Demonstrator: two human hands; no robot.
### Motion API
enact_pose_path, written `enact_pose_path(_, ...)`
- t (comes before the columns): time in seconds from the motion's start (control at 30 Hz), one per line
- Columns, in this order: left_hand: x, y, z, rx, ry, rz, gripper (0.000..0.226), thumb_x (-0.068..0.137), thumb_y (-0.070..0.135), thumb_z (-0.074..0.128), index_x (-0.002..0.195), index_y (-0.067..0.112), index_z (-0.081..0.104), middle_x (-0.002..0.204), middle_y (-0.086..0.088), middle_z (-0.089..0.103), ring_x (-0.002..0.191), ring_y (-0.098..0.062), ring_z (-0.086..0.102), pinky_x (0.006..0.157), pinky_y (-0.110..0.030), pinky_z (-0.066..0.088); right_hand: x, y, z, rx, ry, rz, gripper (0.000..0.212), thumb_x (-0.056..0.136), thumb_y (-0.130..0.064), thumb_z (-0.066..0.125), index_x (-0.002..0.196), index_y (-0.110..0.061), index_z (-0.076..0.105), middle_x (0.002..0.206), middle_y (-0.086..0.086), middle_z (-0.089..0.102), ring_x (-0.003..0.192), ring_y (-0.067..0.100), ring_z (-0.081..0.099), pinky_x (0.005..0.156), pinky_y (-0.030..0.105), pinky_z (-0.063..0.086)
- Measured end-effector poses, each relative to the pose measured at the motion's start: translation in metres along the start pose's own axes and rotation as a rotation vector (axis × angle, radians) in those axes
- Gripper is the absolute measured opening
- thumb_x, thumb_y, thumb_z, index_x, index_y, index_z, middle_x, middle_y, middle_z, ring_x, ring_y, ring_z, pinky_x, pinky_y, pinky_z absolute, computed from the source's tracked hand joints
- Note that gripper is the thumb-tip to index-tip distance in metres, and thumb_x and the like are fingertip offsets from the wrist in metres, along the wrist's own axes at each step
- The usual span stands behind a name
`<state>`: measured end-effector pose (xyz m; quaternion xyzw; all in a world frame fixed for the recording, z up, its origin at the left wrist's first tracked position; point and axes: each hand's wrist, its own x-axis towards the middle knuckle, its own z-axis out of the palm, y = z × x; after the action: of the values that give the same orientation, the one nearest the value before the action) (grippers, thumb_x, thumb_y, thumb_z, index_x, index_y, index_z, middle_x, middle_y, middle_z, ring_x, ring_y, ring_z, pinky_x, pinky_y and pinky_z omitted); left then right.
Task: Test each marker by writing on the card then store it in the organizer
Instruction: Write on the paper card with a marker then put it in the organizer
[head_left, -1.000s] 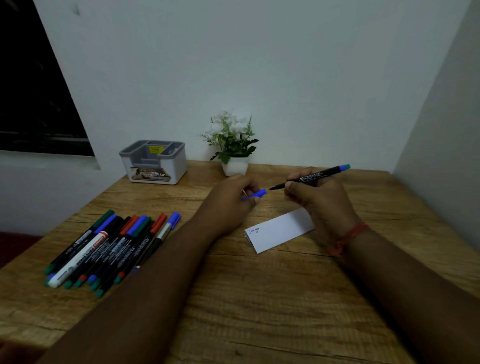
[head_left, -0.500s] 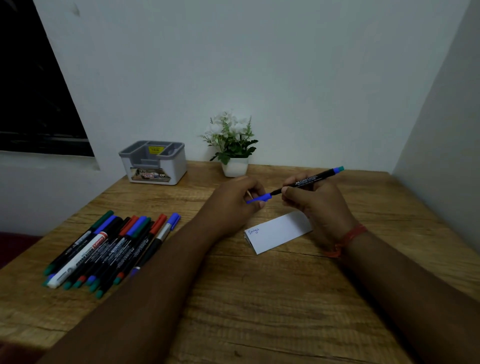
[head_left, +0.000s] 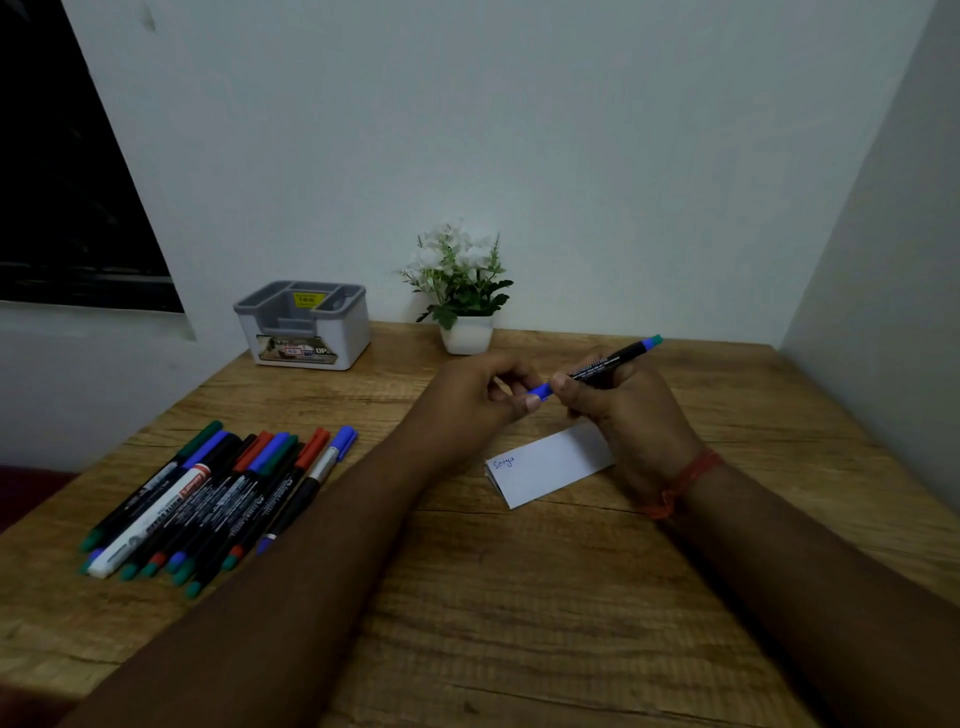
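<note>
Above the white paper card (head_left: 550, 462), your right hand (head_left: 623, 410) is gripping the slim black plastic marker (head_left: 608, 361), its long axis tilting up-right; your left hand (head_left: 478, 397) is pinching its blue cap (head_left: 540, 391).

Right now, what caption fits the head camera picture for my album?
Both hands, left hand and right hand, press the blue cap onto a marker above the card.

A small potted plant (head_left: 460, 291) with white flowers stands on the wooden table (head_left: 519, 597) against the wall.

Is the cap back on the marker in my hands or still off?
On, or nearly: the blue cap sits in line against the marker barrel, between left hand and right hand. Fully clicked: cannot tell.
</note>
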<state>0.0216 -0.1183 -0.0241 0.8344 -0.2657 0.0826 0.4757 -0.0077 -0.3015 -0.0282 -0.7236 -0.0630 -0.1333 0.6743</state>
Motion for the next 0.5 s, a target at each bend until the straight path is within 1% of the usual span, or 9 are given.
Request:
enact_pose_path(0.07, 0.001, 0.001, -0.001, -0.02, 0.012, 0.003, 0.01, 0.087, 0.017, 0.074, 0.094, 0.024, 0.072, 0.085, 0.01, 0.066, 0.066, -0.003, 0.052, 0.063, -0.017, 0.045, 0.001, -0.001, 0.002, -0.009, 0.014, -0.012, 0.024, 0.086, -0.01, 0.076, 0.094, 0.011, 0.066, 0.074, 0.005, 0.063, 0.068, 0.011, 0.059, 0.062, 0.022, 0.053)
enact_pose_path(0.1, 0.001, 0.001, -0.001, -0.022, 0.015, 0.006, 0.009, 0.087, 0.017, 0.073, 0.095, 0.023, 0.072, 0.085, 0.01, 0.066, 0.064, -0.001, 0.05, 0.061, -0.017, 0.043, 0.001, -0.001, 0.003, -0.008, 0.016, -0.013, 0.023, 0.087, -0.01, 0.075, 0.094, 0.01, 0.066, 0.075, 0.006, 0.063, 0.068, 0.011, 0.059, 0.062, 0.022, 0.052)
enact_pose_path(0.17, 0.001, 0.002, 0.0, -0.016, 0.012, 0.01, 0.009, 0.087, 0.019, 0.073, 0.096, 0.022, 0.073, 0.086, 0.009, 0.067, 0.062, 0.001, 0.049, 0.061, -0.017, 0.043, -0.001, -0.001, 0.005, -0.008, 0.003, -0.004, 0.014, 0.09, -0.01, 0.073, 0.089, 0.003, 0.068, 0.074, 0.004, 0.064, 0.07, 0.012, 0.059, 0.065, 0.026, 0.051)
enact_pose_path(0.23, 0.001, 0.005, 0.002, -0.025, 0.024, 0.014, 0.009, 0.088, 0.02, 0.073, 0.097, 0.02, 0.072, 0.086, 0.008, 0.066, 0.062, 0.002, 0.049, 0.062, -0.017, 0.044, -0.001, -0.001, 0.007, -0.022, -0.001, -0.01, 0.01, 0.093, -0.012, 0.07, 0.087, -0.005, 0.069, 0.076, 0.003, 0.066, 0.071, 0.012, 0.06, 0.068, 0.029, 0.053)
enact_pose_path(0.33, 0.002, 0.009, 0.005, -0.026, 0.059, 0.005, 0.007, 0.089, 0.02, 0.072, 0.095, 0.019, 0.069, 0.083, 0.011, 0.064, 0.065, 0.003, 0.051, 0.067, -0.024, 0.048, 0.002, -0.001, 0.008, -0.003, -0.013, -0.015, 0.011, 0.097, -0.016, 0.066, 0.092, -0.008, 0.07, 0.09, 0.01, 0.073, 0.083, 0.018, 0.069, 0.081, 0.035, 0.059)
enact_pose_path(0.4, 0.004, 0.01, 0.002, 0.044, 0.06, 0.014, 0.014, 0.09, 0.028, 0.07, 0.102, 0.021, 0.067, 0.094, 0.011, 0.065, 0.079, 0.001, 0.057, 0.078, -0.032, 0.052, 0.003, -0.003, 0.009, 0.046, -0.015, -0.002, 0.015, 0.1, -0.017, 0.061, 0.097, -0.004, 0.068, 0.097, 0.015, 0.074, 0.094, 0.024, 0.073, 0.086, 0.037, 0.06)
enact_pose_path(0.43, 0.006, 0.009, -0.002, 0.135, 0.064, 0.016, 0.023, 0.091, 0.036, 0.067, 0.111, 0.023, 0.065, 0.106, 0.01, 0.065, 0.092, -0.003, 0.06, 0.089, -0.039, 0.052, 0.004, -0.004, 0.01, 0.079, -0.005, 0.009, 0.016, 0.102, -0.017, 0.058, 0.097, -0.003, 0.065, 0.097, 0.015, 0.073, 0.096, 0.027, 0.074, 0.086, 0.037, 0.061)
enact_pose_path(0.47, 0.008, 0.008, -0.007, 0.26, 0.059, 0.01, 0.035, 0.092, 0.045, 0.062, 0.122, 0.026, 0.06, 0.121, 0.008, 0.062, 0.108, -0.008, 0.058, 0.099, -0.047, 0.046, 0.005, -0.004, 0.012, 0.119, 0.006, 0.024, 0.015, 0.103, -0.017, 0.056, 0.098, -0.004, 0.062, 0.094, 0.014, 0.072, 0.095, 0.029, 0.075, 0.086, 0.039, 0.061)
enact_pose_path(0.5, 0.009, 0.006, -0.015, 0.406, 0.037, -0.006, 0.048, 0.093, 0.053, 0.055, 0.135, 0.029, 0.051, 0.137, 0.006, 0.054, 0.125, -0.015, 0.051, 0.108, -0.055, 0.037, 0.006, -0.006, 0.015, 0.159, 0.014, 0.045, 0.014, 0.104, -0.017, 0.054, 0.099, -0.004, 0.058, 0.092, 0.014, 0.072, 0.094, 0.03, 0.075, 0.084, 0.042, 0.061)
